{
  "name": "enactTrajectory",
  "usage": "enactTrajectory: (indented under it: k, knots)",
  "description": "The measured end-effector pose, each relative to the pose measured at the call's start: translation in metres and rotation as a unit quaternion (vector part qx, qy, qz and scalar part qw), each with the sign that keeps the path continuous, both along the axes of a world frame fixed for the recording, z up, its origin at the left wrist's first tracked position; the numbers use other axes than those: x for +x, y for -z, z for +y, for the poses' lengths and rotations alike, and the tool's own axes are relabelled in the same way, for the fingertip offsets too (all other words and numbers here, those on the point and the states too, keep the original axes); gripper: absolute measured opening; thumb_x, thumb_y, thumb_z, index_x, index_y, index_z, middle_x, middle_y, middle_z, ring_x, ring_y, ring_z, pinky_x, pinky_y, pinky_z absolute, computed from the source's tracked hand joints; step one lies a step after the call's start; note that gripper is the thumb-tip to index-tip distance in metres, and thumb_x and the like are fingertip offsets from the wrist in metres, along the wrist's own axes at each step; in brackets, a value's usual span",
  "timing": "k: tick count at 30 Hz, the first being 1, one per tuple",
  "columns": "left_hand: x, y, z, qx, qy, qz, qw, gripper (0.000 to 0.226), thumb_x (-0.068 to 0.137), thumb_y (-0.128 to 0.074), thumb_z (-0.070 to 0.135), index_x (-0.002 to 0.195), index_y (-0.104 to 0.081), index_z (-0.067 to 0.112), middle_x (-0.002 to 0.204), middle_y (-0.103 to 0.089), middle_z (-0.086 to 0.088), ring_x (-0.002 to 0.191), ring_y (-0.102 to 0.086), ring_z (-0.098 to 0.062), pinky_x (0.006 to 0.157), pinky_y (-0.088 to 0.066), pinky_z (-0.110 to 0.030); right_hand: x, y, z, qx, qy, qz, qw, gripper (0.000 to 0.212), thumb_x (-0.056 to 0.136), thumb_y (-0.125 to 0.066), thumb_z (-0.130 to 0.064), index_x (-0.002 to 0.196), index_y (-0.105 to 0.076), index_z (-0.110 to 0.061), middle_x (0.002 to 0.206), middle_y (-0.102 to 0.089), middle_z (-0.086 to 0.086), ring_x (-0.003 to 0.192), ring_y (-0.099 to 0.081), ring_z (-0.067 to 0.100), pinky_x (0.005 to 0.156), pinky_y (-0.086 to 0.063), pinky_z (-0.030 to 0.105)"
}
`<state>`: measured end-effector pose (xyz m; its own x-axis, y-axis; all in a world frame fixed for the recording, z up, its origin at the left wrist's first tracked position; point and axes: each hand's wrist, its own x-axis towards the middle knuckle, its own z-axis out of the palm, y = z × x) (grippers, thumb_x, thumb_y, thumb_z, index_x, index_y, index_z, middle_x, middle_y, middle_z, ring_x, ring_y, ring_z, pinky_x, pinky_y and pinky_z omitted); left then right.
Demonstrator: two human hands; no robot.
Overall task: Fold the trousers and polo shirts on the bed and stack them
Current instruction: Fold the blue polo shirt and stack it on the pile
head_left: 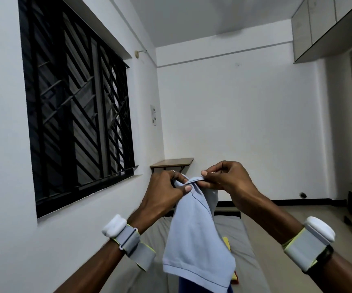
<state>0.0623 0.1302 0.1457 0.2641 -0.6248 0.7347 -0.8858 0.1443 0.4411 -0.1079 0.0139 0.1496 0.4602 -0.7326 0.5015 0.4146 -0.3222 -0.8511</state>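
Head view, and from where I stand by the bed (232, 229) I count two hands raised over it with one light blue polo shirt (194, 240) hanging between them. The left hand (166, 187) grips a bunched part of the shirt's top edge, its fingers (186, 188) curled round the cloth, with one ring (172, 171) on it. The right hand (228, 178) pinches the collar band just beside it, thumb and fingertips closed on the fabric. The shirt drops from both grips in front of the grey mattress, with its stitched hem at the bottom. Three more bits of clothing show on the bed behind it: one yellow garment (225, 242) peeking out at the shirt's right side, one red scrap (235, 279) lower down, and one dark blue garment (183, 287) under the hem. Each forearm wears one grey wristband, left (126, 237) and right (310, 244), two in all, each carrying a white unit. One window (76, 102) with a black grille fills the left wall, and one wooden shelf (173, 162) sits in the far corner. Overhead cupboards (318, 28) run along the upper right with their doors closed, so I cannot tell what they hold.
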Motion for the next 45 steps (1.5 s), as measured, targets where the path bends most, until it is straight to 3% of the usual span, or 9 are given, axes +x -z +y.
enactTrajectory:
  k: [5, 9, 15, 20, 27, 31, 35, 41, 45]
  knots:
    - [0.025, -0.002, 0.004, 0.038, 0.086, 0.046, 0.995, 0.027, 0.090, -0.069, -0.001, 0.085, -0.068, 0.025, 0.092, -0.074, 0.013, 0.090, -0.073, -0.004, 0.079, -0.050, -0.019, -0.013, 0.000, -0.002, -0.104, -0.022, 0.057, 0.993, 0.030, 0.104, -0.063, -0.017, 0.094, -0.062, 0.012, 0.072, -0.067, 0.030, 0.049, -0.063, 0.036, 0.041, -0.049, 0.030]
    - [0.040, -0.002, 0.014, 0.055, 0.216, 0.046, 0.974, 0.020, 0.093, -0.061, -0.014, 0.088, -0.057, 0.005, 0.089, -0.062, -0.001, 0.090, -0.062, -0.015, 0.080, -0.050, -0.026, -0.015, 0.009, -0.013, -0.280, 0.105, 0.080, 0.951, 0.033, 0.095, -0.055, 0.013, 0.101, -0.072, -0.015, 0.080, -0.072, 0.010, 0.070, -0.068, 0.031, 0.052, -0.055, 0.045]
    - [0.040, 0.004, 0.009, 0.012, 0.262, 0.081, 0.961, 0.014, 0.093, -0.066, -0.012, 0.085, -0.059, -0.002, 0.092, -0.068, -0.016, 0.093, -0.067, -0.024, 0.086, -0.054, -0.033, 0.009, 0.016, 0.007, -0.343, -0.054, 0.117, 0.931, 0.069, 0.082, -0.070, 0.011, 0.136, -0.063, -0.032, 0.125, -0.066, -0.001, 0.084, -0.068, 0.028, 0.073, -0.059, 0.050]
    - [0.031, 0.024, -0.004, -0.052, 0.233, 0.144, 0.960, 0.007, 0.088, -0.068, 0.008, 0.088, -0.064, 0.002, 0.093, -0.067, -0.023, 0.089, -0.065, -0.026, 0.087, -0.054, -0.043, 0.026, 0.026, 0.013, -0.316, 0.008, 0.073, 0.946, 0.065, 0.070, -0.074, 0.016, 0.111, -0.076, -0.034, 0.112, -0.070, -0.002, 0.077, -0.065, 0.040, 0.051, -0.055, 0.036]
    - [0.034, 0.032, -0.007, -0.065, 0.173, 0.164, 0.969, 0.006, 0.093, -0.064, -0.006, 0.094, -0.063, 0.000, 0.114, -0.072, -0.013, 0.105, -0.070, -0.029, 0.086, -0.059, -0.031, 0.026, 0.031, 0.005, -0.307, 0.102, 0.084, 0.943, 0.029, 0.068, -0.093, -0.003, 0.072, -0.065, -0.011, 0.064, -0.073, 0.000, 0.049, -0.064, 0.008, 0.043, -0.049, 0.027]
    - [0.040, 0.031, 0.002, -0.047, 0.194, 0.299, 0.933, 0.004, 0.099, -0.045, -0.008, 0.097, -0.046, -0.004, 0.093, -0.074, -0.020, 0.074, -0.066, -0.033, 0.068, -0.055, -0.036, 0.017, 0.032, -0.012, -0.376, 0.186, 0.061, 0.906, 0.040, 0.071, -0.094, -0.019, 0.072, -0.055, -0.016, 0.079, -0.065, -0.002, 0.059, -0.061, 0.018, 0.051, -0.047, 0.025]
    - [0.025, 0.032, 0.010, 0.071, 0.215, 0.260, 0.939, 0.014, 0.095, -0.052, -0.016, 0.103, -0.057, -0.005, 0.079, -0.067, -0.022, 0.056, -0.052, -0.024, 0.054, -0.048, -0.027, 0.019, 0.039, -0.020, -0.311, 0.180, 0.107, 0.927, 0.042, 0.088, -0.084, -0.028, 0.076, -0.048, -0.010, 0.066, -0.064, 0.010, 0.047, -0.061, 0.021, 0.038, -0.041, 0.026]
    - [-0.016, 0.032, 0.000, 0.166, 0.200, 0.120, 0.958, 0.026, 0.090, -0.066, -0.001, 0.103, -0.061, 0.021, 0.104, -0.076, 0.003, 0.099, -0.074, -0.013, 0.084, -0.059, -0.030, 0.035, 0.048, -0.026, -0.267, 0.284, 0.145, 0.909, 0.045, 0.096, -0.072, -0.029, 0.066, -0.046, -0.010, 0.058, -0.057, 0.013, 0.054, -0.054, 0.026, 0.051, -0.042, 0.037]
    - [-0.012, 0.037, -0.006, 0.103, 0.161, 0.107, 0.976, 0.029, 0.091, -0.054, -0.007, 0.084, -0.071, 0.016, 0.089, -0.079, -0.004, 0.092, -0.076, -0.020, 0.093, -0.060, -0.043, 0.031, 0.043, -0.015, -0.136, 0.083, 0.148, 0.976, 0.050, 0.100, -0.066, -0.045, 0.074, -0.050, -0.006, 0.052, -0.058, 0.019, 0.041, -0.052, 0.029, 0.049, -0.048, 0.038]
